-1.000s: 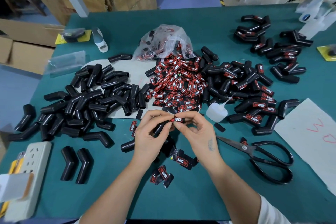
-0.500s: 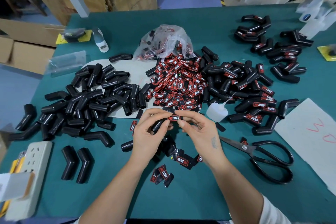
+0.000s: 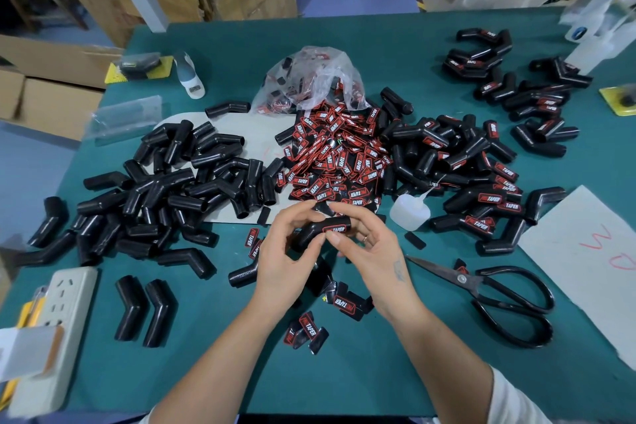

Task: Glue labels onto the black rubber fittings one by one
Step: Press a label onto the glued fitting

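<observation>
Hands meet over the green table (image 3: 378,52). The left hand (image 3: 285,251) holds a bent black fitting (image 3: 309,232) with curled fingers. A red label (image 3: 335,229) sits on top of the fitting, and the right hand (image 3: 371,251) pinches it there with thumb and fingers. Behind them lies a heap of labels (image 3: 337,155). Bare fittings (image 3: 179,182) lie to the left. A glue bottle (image 3: 409,212) and scissors (image 3: 488,293) lie to the right.

The table (image 3: 395,372) is covered in teal. On it, black rubber fittings (image 3: 179,182) lie left of a heap of red-and-black labels (image 3: 339,162) with white lettering. Right of the heap sit a translucent white glue bottle (image 3: 409,213), black-handled scissors (image 3: 499,293), and white paper (image 3: 585,251) with red marks.
</observation>
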{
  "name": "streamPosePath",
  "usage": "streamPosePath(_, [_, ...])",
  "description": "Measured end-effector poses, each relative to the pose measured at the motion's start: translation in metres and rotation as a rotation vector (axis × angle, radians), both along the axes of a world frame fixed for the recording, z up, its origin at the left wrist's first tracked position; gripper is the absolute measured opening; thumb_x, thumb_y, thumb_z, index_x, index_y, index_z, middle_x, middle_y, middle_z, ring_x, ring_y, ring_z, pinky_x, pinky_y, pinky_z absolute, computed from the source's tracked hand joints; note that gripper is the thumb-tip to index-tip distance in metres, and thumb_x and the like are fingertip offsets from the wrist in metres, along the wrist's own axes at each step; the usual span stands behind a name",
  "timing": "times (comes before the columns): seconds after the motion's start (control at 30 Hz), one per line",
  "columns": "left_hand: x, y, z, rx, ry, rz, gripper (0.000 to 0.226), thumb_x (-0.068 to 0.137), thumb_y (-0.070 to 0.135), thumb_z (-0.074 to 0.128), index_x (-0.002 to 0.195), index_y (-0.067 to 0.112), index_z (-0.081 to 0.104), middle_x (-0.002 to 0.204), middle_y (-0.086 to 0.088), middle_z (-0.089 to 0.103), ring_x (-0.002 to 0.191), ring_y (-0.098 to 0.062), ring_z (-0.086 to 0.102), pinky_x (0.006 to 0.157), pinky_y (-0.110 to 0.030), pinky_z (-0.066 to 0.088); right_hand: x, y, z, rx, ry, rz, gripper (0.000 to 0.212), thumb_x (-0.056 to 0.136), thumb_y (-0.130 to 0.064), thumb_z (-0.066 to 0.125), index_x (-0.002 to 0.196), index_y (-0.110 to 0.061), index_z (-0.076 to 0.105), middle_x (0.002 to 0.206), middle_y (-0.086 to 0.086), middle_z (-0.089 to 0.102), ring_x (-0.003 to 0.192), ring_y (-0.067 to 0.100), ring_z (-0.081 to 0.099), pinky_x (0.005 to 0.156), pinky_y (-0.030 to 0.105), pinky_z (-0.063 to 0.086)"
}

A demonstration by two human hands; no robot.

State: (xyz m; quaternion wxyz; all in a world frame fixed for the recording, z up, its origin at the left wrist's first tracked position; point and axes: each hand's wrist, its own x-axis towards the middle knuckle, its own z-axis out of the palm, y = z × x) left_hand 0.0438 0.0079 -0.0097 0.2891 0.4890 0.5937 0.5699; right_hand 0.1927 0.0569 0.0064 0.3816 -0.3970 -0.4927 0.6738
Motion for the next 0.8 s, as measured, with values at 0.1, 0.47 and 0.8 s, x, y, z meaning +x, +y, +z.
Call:
streamPosePath(0.1, [0.0014,-0.0008,-0.0002,0.028,0.033,-0.007,0.059,0.092,0.013,0.070,0.136,0.049,0.054,0.117,0.015,0.069,0.117,-0.018,0.066,0.107,-0.028,0.047,-0.0002,0.0006,0.0001,-0.033,0.033,-0.016,0.041,0.095,-0.003,0.074,0.126,-0.029,0.073,0.106,-0.005,0.074,0.098,0.006,0.064,0.080,0.022,0.055])
streamPosePath(0.47, [0.0008,0.0005,0.0000,0.034,-0.026,-0.004,0.058,0.092,0.011,0.072,0.133,0.047,0.055,0.113,0.013,0.071,0.115,-0.017,0.066,0.105,-0.024,0.046,0.0037,0.0024,-0.0011,-0.020,0.043,-0.006,0.042,0.098,-0.008,0.070,0.131,-0.034,0.069,0.104,-0.001,0.076,0.094,0.009,0.067,0.081,0.026,0.057])
streamPosePath(0.8, [-0.0023,0.0008,0.0016,0.011,-0.058,-0.025,0.050,0.093,0.011,0.071,0.131,0.041,0.058,0.115,0.011,0.069,0.116,-0.018,0.065,0.105,-0.022,0.045,0.0060,0.0028,-0.0011,0.035,0.051,0.030,0.042,0.101,-0.015,0.064,0.140,-0.032,0.063,0.102,0.003,0.076,0.098,0.014,0.068,0.084,0.026,0.055])
